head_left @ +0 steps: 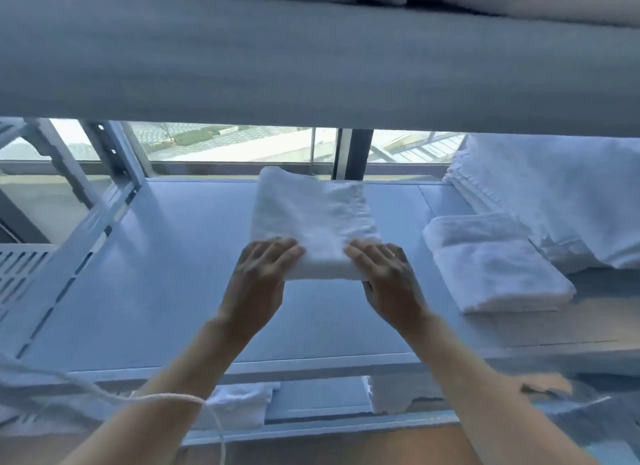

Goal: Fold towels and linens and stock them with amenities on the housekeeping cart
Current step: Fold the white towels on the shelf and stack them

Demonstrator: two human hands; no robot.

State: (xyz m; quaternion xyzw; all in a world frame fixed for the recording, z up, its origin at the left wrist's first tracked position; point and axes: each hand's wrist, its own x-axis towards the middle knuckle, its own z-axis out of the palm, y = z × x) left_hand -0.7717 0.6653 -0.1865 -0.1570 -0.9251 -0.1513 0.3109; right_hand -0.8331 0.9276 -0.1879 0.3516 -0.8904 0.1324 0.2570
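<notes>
White terry towel [313, 218], folded square, gripped by both hands.

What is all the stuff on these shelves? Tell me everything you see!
held towel: one, white, folded, middle of the shelf, both hands on its near edge
shelf: one, pale grey, under the towels
folded towel: one, white, on the shelf to the right
linen pile: one, white, far right, behind the folded towel
upper shelf: one, grey, overhead, white linen on top
lower towels: at least two, white, on the shelf below
cord: one, white, across the left forearm
window: one, behind the shelf
left hand: one, fingers on the held towel's near left corner
right hand: one, fingers on its near right corner
</notes>
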